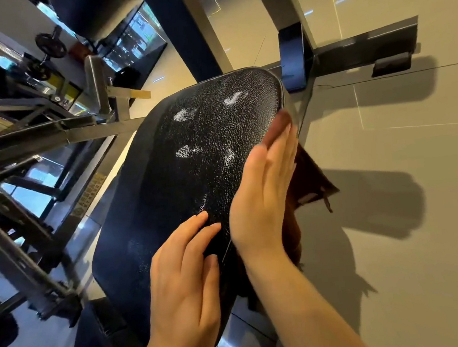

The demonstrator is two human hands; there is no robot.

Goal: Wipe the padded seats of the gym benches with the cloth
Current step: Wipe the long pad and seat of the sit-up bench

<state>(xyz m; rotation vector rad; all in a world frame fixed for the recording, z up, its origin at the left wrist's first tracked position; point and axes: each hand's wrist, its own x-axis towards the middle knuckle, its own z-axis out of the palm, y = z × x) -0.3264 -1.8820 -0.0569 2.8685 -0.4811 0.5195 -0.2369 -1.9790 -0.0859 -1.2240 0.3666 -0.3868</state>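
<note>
seat (193, 159): black grained leatherette, cracked, glossy | cloth (312, 177): brown fabric | frame (25, 135): metal

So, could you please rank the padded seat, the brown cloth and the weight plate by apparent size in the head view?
1. Padded seat.
2. Brown cloth, partly hidden behind the right hand.
3. Weight plate, though it's farther off.

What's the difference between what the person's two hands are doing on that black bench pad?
The left hand rests bare on the near part of the black cracked padded seat, fingers gently bent. The right hand lies flat with straight fingers along the pad's right edge, pressing the brown cloth, which hangs down beyond the side. The right hand reaches farther up the seat. Both touch the same pad, and neither is clenched.
</note>
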